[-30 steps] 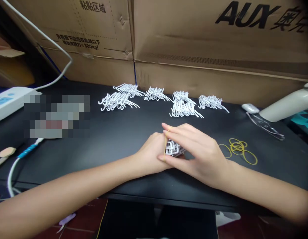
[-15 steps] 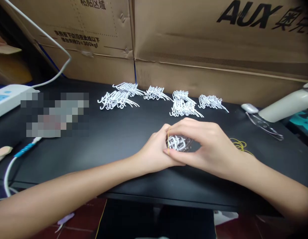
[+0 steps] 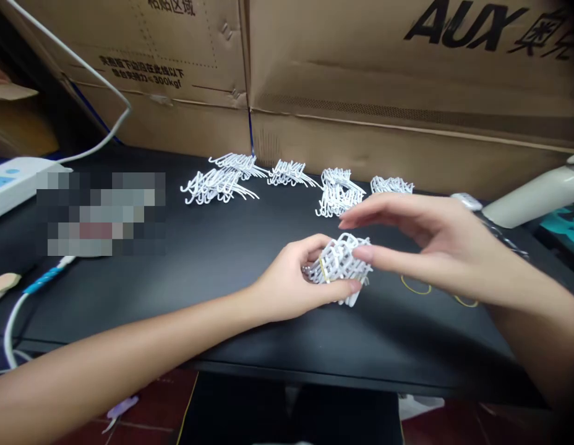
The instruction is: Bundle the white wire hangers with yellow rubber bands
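A bundle of white hooks (image 3: 345,259) sits in my left hand (image 3: 296,278), whose fingers and thumb wrap round it. A yellow rubber band (image 3: 322,269) circles the near left part of the bundle. My right hand (image 3: 435,247) is spread, its thumb tip at the bundle's right side; whether it touches cannot be made out. Its fingers reach above and beyond the bundle, apart from the thumb. Loose yellow rubber bands (image 3: 415,285) lie on the black table under and beside my right hand, partly hidden by it.
Several piles of white hooks (image 3: 217,185) lie along the back of the black table (image 3: 213,259), before cardboard boxes (image 3: 384,80). On the left are a white power strip (image 3: 22,182), a cable and a blurred-out object. A pale cylindrical post (image 3: 532,194) stands at right.
My right hand has opened and moved right, off the rubber band, which now stays round the hooks. The bundle shows more fully in my left hand.
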Action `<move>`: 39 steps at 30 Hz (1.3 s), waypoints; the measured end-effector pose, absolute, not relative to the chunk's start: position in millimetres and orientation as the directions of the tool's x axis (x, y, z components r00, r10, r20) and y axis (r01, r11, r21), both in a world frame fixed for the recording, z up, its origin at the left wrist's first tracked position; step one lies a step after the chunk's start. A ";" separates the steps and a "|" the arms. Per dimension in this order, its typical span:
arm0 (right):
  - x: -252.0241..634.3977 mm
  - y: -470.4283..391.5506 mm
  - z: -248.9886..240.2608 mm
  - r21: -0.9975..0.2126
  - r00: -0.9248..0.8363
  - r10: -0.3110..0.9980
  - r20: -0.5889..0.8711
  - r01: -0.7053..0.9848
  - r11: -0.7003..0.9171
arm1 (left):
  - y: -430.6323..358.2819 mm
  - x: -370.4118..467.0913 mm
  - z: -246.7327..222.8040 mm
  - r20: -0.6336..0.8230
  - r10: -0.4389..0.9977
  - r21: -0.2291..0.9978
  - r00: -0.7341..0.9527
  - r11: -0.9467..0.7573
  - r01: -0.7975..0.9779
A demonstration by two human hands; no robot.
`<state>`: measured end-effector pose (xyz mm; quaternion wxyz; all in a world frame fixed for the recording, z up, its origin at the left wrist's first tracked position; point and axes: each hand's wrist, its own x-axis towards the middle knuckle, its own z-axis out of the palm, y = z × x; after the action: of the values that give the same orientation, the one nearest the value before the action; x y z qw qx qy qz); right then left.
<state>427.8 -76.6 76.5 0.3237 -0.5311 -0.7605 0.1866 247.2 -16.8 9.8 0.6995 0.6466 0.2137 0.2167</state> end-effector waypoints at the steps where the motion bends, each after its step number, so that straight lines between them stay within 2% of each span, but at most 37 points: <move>1: 431.2 -77.6 78.1 -0.627 -0.195 0.931 0.307 0.695 0.352 | -17.0 247.2 10.0 -0.024 0.574 0.996 0.819 0.082 -0.028; 4: 439.4 -79.3 83.3 -0.596 -0.161 0.937 0.311 0.734 0.324 | -17.0 247.2 10.4 -0.023 0.551 0.992 0.834 0.118 -0.050; 11: 441.5 -83.2 100.2 -0.425 -0.241 0.918 0.315 0.829 0.363 | -15.8 247.2 15.3 -0.031 0.492 0.970 0.870 0.226 -0.094; 17: 449.3 -88.8 104.0 -0.347 -0.418 0.868 0.270 0.798 0.492 | -15.4 247.4 18.6 -0.063 0.500 0.941 0.864 0.318 -0.115; 24: 445.2 -89.4 98.8 -0.408 -0.518 0.825 0.226 0.718 0.564 | -14.4 247.8 19.4 -0.094 0.481 0.870 0.872 0.466 -0.163; 28: 441.0 -87.5 94.2 -0.425 -0.495 0.818 0.293 0.699 0.575 | -14.0 244.7 19.6 -0.131 0.458 0.869 0.879 0.480 -0.121; 32: 437.6 -85.6 92.2 -0.417 -0.458 0.808 0.370 0.695 0.585 | -13.2 241.8 19.1 -0.164 0.437 0.858 0.884 0.506 -0.091; 39: 434.4 -88.7 96.5 -0.377 -0.471 0.805 0.361 0.716 0.588 | -12.9 242.3 19.9 -0.192 0.407 0.840 0.893 0.539 -0.065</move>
<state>434.4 -88.7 96.5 0.2568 -0.4458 -0.8531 0.0869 242.3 -12.9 19.9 0.8574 0.4598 0.1857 0.1374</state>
